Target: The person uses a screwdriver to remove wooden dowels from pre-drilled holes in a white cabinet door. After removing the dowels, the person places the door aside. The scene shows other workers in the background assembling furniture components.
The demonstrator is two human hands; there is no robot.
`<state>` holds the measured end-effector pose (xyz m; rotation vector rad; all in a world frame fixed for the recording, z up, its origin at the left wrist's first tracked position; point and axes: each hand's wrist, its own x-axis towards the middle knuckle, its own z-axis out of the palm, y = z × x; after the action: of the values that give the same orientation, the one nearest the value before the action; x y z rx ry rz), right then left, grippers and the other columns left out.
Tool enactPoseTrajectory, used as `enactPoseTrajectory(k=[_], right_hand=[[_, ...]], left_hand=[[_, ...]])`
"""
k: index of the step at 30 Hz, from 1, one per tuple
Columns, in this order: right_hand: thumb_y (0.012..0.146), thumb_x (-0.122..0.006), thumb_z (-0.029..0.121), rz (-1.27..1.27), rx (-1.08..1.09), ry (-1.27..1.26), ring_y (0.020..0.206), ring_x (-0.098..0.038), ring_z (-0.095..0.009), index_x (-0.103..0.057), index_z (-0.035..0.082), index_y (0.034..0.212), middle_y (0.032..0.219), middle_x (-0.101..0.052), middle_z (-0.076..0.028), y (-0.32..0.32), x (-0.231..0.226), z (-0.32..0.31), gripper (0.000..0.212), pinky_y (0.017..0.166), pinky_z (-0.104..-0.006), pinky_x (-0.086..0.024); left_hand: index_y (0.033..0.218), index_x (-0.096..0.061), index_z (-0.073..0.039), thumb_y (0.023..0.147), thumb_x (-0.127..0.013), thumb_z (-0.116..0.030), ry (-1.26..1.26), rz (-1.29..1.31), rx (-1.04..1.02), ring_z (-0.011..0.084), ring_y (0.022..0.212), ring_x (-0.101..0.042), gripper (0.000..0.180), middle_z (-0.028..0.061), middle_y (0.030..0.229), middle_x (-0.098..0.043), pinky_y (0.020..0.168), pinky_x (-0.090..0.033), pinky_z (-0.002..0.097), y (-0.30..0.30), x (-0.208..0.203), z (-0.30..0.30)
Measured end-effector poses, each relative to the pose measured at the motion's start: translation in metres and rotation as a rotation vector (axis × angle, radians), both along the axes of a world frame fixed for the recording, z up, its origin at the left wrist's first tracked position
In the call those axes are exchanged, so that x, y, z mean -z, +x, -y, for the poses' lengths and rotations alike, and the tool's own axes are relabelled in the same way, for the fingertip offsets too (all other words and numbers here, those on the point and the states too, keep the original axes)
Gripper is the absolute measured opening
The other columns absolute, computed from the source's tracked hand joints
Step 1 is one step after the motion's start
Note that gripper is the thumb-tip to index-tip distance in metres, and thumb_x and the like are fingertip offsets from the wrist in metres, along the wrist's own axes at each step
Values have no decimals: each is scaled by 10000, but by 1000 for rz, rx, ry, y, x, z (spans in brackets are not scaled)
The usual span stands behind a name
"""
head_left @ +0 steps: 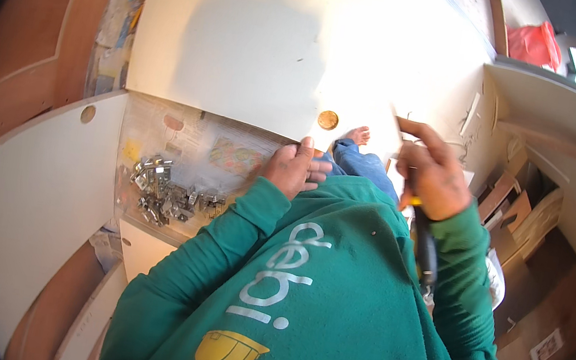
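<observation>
1. Head view: a large, flat, cream-white panel [254, 57] spreads across the far side.
2. The left hand [291, 169], fingers loosely spread, has its thumb at the panel's near edge, apparently gripping nothing.
3. The right hand [435, 173] is curled around a long black-and-yellow tool [426, 252].
4. Two round brown recesses [327, 119] look already cut but still unfilled; small silver metal fittings [166, 196] lie heaped at left, seemingly unused.
</observation>
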<state>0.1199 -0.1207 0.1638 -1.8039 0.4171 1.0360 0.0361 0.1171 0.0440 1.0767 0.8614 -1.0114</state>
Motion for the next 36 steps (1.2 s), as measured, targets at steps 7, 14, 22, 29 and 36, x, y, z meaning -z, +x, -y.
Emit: enactPoseTrajectory(k=[7, 14, 22, 29, 36], right_hand=[[1025, -534, 130, 28, 425, -21, 470, -539, -102, -525, -16, 1500, 789, -589, -32, 26, 3, 60, 496, 437, -249, -484], [1041, -528, 78, 164, -3, 12, 491, -507, -46, -538, 65, 1527, 768, -594, -15, 38, 31, 105, 486, 464, -210, -431], [973, -541, -11, 565, -686, -102, 722, -594, -172, -665, 95, 1414, 808, -647, -81, 92, 37, 125, 470, 715, -372, -534], [805, -676, -20, 1528, -1431, -48, 787, -567, -284, -817, 226, 1142, 793, -558, -62, 119, 11, 28, 439, 792, -443, -466], [831, -667, 120, 1811, -1946, 193, 969, -590, -263, -827, 185, 1032, 916, -608, -80, 107, 18, -89, 265, 951, -414, -463]], left_hand=[[1074, -740, -20, 980, -714, -379, 764, 807, 264, 240, 638, -699, 372, 139, 773, -747, 651, -555, 386, 1, -22, 19], [1179, -731, -20, 970, -724, -253, 1177, 775, 89, 308, 687, -733, 313, 171, 793, -738, 668, -571, 383, 12, 7, 85], [1156, -729, 7, 951, -710, -178, 1034, 564, -439, 190, 625, -713, 277, 133, 788, -752, 665, -563, 335, 13, 18, 126], [962, -693, -6, 908, -782, -239, 1088, 541, -777, 150, 660, -666, 255, 74, 715, -688, 654, -547, 326, -16, 16, 156], [906, -665, -41, 879, -824, -338, 977, 480, -899, 253, 757, -667, 338, 106, 830, -700, 809, -540, 397, -26, 25, 174]])
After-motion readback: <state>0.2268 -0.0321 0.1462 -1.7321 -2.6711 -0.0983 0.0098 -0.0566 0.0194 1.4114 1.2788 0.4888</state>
